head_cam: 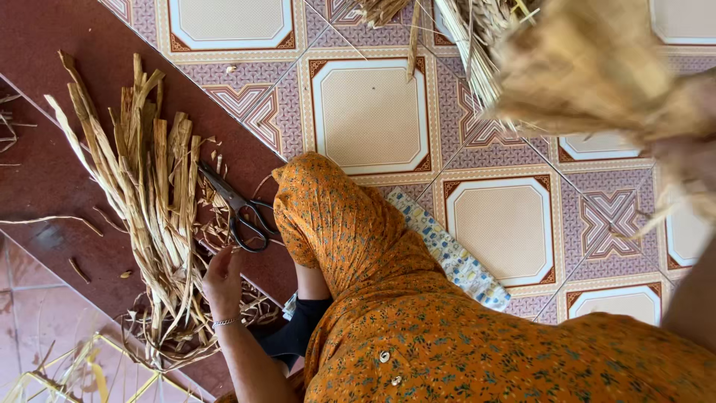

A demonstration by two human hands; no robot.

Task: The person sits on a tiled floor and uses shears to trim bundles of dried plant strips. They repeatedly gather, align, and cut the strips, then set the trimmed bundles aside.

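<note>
The left hand [222, 282] rests with loosely curled fingers on the lower end of the pile of dried strips [149, 201], touching the strands; whether it actually pinches any is hard to tell, since the fingertips sink among them. A thin bracelet [225, 322] rings that wrist. Just right of the pile lie black scissors [242, 213], blades shut, on the dark red step [45, 134], apart from the hand. The right hand [686, 160] sits well right of the pile at the frame's edge, badly blurred and largely hidden behind a bunch of pale fibre [589, 67] it seems to grip; its fingers cannot be made out. Orange floral cloth [418, 328] covers the lap, hiding most of a patterned cushion [451, 257] on the tiled floor [369, 112].
</note>
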